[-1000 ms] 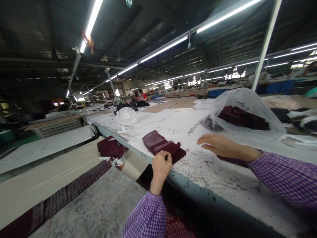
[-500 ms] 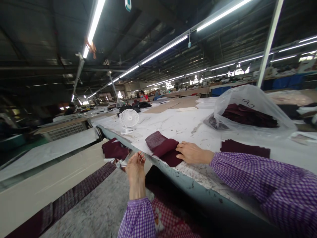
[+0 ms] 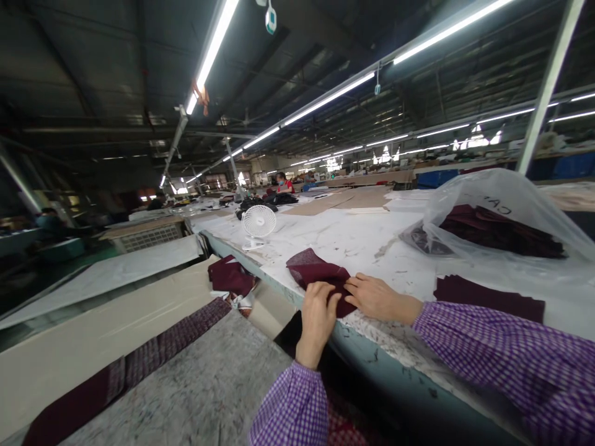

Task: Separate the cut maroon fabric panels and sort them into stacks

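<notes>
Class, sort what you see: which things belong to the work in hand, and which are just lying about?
In the work:
- maroon cloth, under the left hand and right hand
- white-topped table beneath it
- probably the maroon stack by the right sleeve

Apparently lying about:
- white fan
- plastic bag with dark cloth inside

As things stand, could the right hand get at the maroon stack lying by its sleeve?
Probably yes: the maroon stack lies on the white tabletop, outside the plastic bag, though the right hand would have to leave the maroon cloth.
</notes>
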